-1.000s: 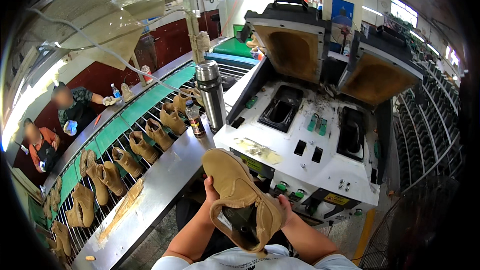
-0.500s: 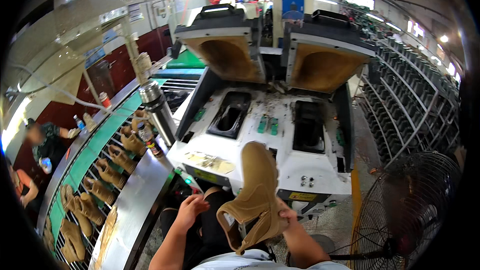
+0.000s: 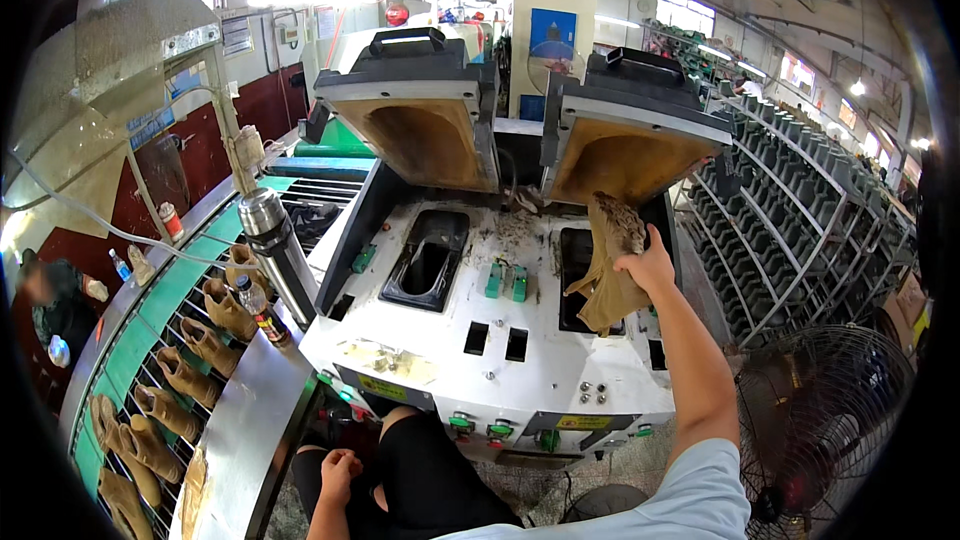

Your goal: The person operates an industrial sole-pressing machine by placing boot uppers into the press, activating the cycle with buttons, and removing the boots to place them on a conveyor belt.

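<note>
Over the right-hand opening point(image 3: 575, 252) of a white two-station machine, a tan boot point(image 3: 606, 285) hangs with its soft shaft downward. Its sole side faces up and to the right. My right hand point(image 3: 652, 262) is closed around the boot from the right, with the arm stretched forward. Whether the boot touches the machine cannot be seen. Down by my left knee, my left hand point(image 3: 341, 472) has its fingers curled in, and nothing shows in them. Above each opening a padded lid stands raised, the left lid point(image 3: 415, 135) and the right lid point(image 3: 625, 145).
On the left, a roller conveyor point(image 3: 150, 335) carries several tan boots beside a steel counter point(image 3: 245, 405). A steel flask point(image 3: 275, 240) and a dark drink bottle point(image 3: 262, 312) stand there. A caged fan point(image 3: 820, 430) and a rack of dark boot-shaped forms point(image 3: 790, 210) are at right. A person point(image 3: 60, 295) works at far left.
My right hand has carried the boot from in front of me forward to the right-hand opening, turning its shaft downward. My left hand has dropped lower and its fingers have curled. The view has shifted.
</note>
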`<move>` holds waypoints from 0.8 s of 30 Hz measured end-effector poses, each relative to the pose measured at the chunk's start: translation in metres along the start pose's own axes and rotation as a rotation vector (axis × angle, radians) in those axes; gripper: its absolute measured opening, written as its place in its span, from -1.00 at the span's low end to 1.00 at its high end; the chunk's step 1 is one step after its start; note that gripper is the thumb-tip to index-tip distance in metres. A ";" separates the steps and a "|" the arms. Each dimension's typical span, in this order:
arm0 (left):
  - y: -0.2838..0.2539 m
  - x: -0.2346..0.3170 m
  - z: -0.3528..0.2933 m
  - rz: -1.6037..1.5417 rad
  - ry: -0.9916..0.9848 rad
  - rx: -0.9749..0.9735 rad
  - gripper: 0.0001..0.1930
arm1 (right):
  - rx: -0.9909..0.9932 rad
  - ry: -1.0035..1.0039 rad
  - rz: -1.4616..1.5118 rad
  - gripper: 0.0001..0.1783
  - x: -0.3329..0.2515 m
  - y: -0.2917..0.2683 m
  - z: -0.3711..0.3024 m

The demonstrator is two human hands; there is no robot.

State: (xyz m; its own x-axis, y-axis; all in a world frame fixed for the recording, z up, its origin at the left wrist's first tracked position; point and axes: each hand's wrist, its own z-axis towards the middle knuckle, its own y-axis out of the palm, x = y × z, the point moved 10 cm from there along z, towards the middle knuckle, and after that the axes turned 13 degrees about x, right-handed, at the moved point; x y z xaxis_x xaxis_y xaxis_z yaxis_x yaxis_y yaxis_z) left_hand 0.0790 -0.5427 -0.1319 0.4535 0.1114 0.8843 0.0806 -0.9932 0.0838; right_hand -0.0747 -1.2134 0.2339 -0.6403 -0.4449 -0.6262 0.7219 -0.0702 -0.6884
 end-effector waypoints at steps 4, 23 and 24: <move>-0.015 -0.006 0.010 0.068 0.011 0.072 -0.92 | -0.051 0.011 -0.153 0.24 -0.032 0.026 0.020; -0.032 -0.003 0.019 -0.056 0.030 0.057 -0.94 | 0.000 0.092 -0.325 0.25 -0.001 0.090 -0.020; -0.033 -0.002 0.019 -0.037 0.040 0.064 -0.94 | -0.022 0.115 -0.332 0.20 -0.001 0.095 -0.025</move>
State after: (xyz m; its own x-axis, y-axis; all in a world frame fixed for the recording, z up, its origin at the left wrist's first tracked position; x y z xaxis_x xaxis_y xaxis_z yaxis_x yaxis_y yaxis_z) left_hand 0.0923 -0.5097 -0.1455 0.4135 0.1448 0.8989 0.1539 -0.9842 0.0878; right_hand -0.0121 -1.1976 0.1601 -0.8654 -0.2977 -0.4030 0.4644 -0.1748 -0.8682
